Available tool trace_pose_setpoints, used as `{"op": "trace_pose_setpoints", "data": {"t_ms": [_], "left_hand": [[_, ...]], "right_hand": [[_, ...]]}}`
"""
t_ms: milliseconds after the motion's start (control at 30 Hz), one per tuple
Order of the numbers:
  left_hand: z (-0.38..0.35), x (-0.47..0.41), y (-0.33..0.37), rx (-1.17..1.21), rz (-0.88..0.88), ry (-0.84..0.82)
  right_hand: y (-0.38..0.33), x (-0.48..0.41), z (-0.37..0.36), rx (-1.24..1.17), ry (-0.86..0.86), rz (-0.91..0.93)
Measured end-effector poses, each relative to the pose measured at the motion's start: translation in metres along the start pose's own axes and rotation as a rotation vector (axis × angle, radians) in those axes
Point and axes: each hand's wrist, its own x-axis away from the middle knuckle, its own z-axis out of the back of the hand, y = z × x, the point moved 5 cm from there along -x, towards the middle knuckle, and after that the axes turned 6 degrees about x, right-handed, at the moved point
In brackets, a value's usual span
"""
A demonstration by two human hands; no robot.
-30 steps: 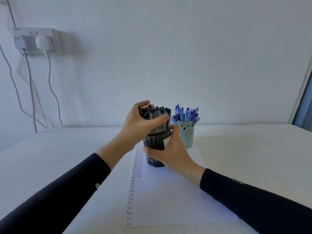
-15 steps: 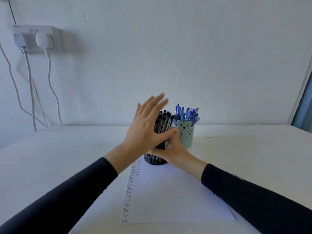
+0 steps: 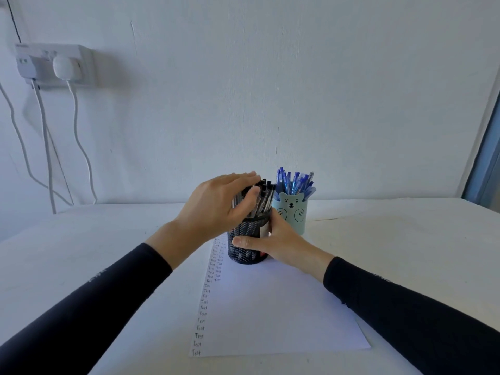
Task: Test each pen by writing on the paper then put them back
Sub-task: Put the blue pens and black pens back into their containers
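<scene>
The mesh pen holder is clasped by the right hand; above that grip, black pens are covered by the left hand, spread wide. Pushed sideways, pens could be spilled.

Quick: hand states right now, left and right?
Left hand: open, straight fingers resting on the black pens.
Right hand: gripping the mesh holder.

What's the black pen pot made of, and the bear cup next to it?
The black pen pot looks like metal wire mesh with a dark coat: tiny holes cover its wall. The bear cup seems to be smooth plastic, or maybe coated tin. It is pale mint and matte with a printed face; the picture can't settle which.
</scene>
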Motion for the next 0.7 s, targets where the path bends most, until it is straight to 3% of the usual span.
{"op": "trace_pose_setpoints", "data": {"t_ms": [67, 133, 233, 300, 367, 433, 533, 700], "left_hand": [[-0.007, 0.005, -0.001, 0.016, 0.0, -0.118], [-0.014, 0.018, -0.006, 0.12, 0.053, -0.131], [-0.021, 0.041, -0.028, 0.495, 0.432, -0.027], [-0.035, 0.055, -0.042, 0.734, 0.661, -0.136], [-0.049, 0.066, -0.048, 0.795, 0.702, -0.272], [-0.057, 0.072, -0.051, 0.786, 0.718, -0.302], [-0.062, 0.07, -0.055, 0.746, 0.733, -0.28], [-0.06, 0.048, -0.072, 0.66, 0.764, -0.192]], "right_hand": [[-0.001, 0.001, 0.001, 0.105, -0.072, -0.019], [0.003, 0.002, 0.006, 0.296, -0.18, -0.062], [0.015, 0.002, 0.038, 0.498, -0.194, -0.18], [0.024, 0.001, 0.069, 0.469, -0.022, -0.262], [0.036, 0.001, 0.091, 0.44, 0.149, -0.33], [0.045, 0.001, 0.098, 0.365, 0.25, -0.352], [0.046, -0.008, 0.089, 0.129, 0.267, -0.25], [0.052, -0.023, 0.084, 0.058, 0.287, -0.175]]}}
